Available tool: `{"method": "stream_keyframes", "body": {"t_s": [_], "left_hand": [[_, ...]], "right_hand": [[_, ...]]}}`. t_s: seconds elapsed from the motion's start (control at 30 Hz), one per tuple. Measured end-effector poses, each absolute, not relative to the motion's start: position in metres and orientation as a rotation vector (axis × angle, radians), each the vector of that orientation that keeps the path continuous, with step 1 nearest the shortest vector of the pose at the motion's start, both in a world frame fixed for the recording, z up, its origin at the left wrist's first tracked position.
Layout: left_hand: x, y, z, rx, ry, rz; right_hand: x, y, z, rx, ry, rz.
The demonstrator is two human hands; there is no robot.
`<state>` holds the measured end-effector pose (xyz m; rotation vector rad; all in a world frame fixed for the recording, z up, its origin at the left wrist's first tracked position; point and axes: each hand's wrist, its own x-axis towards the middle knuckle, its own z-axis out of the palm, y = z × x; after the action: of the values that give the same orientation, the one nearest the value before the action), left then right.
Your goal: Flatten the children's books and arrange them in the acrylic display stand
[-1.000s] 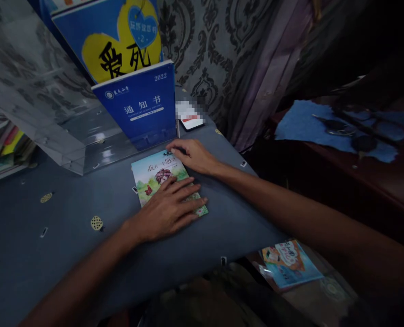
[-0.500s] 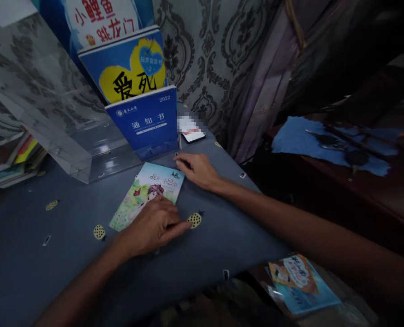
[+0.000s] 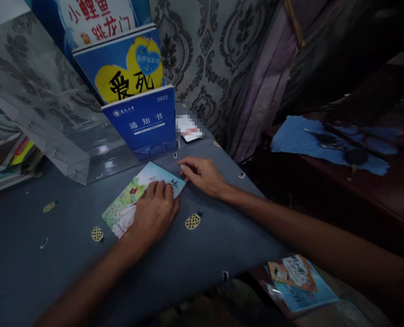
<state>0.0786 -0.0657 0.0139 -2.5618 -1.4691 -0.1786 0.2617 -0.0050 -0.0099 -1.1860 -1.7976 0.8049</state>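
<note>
A thin picture book [image 3: 120,212] with a light blue and green cover lies on the dark grey tablecloth. My left hand [image 3: 156,209] rests over its right half, fingers laid on the cover and the thumb side by the edge, hiding part of the title and picture. At the book's upper right corner is my right hand [image 3: 204,175]. Its fingers are loosely bent and apart, with the lower ones at or touching that corner; I see nothing held in them. Just behind stands a blue booklet [image 3: 150,129] in a clear acrylic stand [image 3: 111,170].
Taller books [image 3: 118,63] stand behind the blue booklet. A phone [image 3: 191,134] lies near the wall. Stacked books [image 3: 14,159] sit at far left. Lower right holds another book [image 3: 297,279] below the table edge. A blue cloth [image 3: 293,141] with dark items lies farther right.
The book has turned clockwise a little. My left hand has moved up and right onto its cover, with the fingers now stretched forward. My right hand has shifted slightly to the right.
</note>
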Motion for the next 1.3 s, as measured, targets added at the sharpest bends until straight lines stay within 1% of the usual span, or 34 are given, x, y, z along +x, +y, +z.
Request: {"method": "stream_keyframes", "body": {"t_s": [0.27, 0.4, 0.57, 0.67, 0.73, 0.83, 0.93, 1.03, 1.13, 1.3], "left_hand": [[0.076, -0.063, 0.017, -2.549, -1.374, -0.187], [0.077, -0.064, 0.018, -2.575, -1.404, -0.168], [0.079, -0.068, 0.016, -2.567, -1.412, -0.183], [0.072, -0.065, 0.02, -2.6, -1.39, -0.135], [0.063, -0.061, 0.026, -2.622, -1.443, -0.083], [0.042, -0.052, 0.036, -2.538, -1.651, 0.011], [0.023, -0.046, 0.044, -2.472, -1.862, 0.091], [0.013, -0.043, 0.048, -2.468, -1.943, 0.135], [0.011, -0.041, 0.048, -2.434, -1.998, 0.132], [0.007, -0.037, 0.038, -2.41, -2.053, -0.012]], "right_hand": [[0.262, -0.004, -0.012, -1.189, -1.799, 0.769], [0.263, -0.004, -0.012, -1.191, -1.803, 0.749], [0.263, -0.009, -0.009, -1.183, -1.841, 0.606], [0.261, -0.014, -0.009, -1.105, -1.915, 0.534], [0.259, -0.016, -0.01, -0.997, -1.997, 0.542], [0.257, -0.019, -0.011, -0.885, -2.13, 0.549], [0.256, -0.021, -0.011, -0.934, -2.169, 0.5], [0.257, -0.02, -0.008, -1.03, -2.149, 0.475], [0.26, -0.015, -0.007, -1.106, -2.131, 0.499], [0.257, 0.0, -0.008, -1.127, -2.163, 0.522]]}}
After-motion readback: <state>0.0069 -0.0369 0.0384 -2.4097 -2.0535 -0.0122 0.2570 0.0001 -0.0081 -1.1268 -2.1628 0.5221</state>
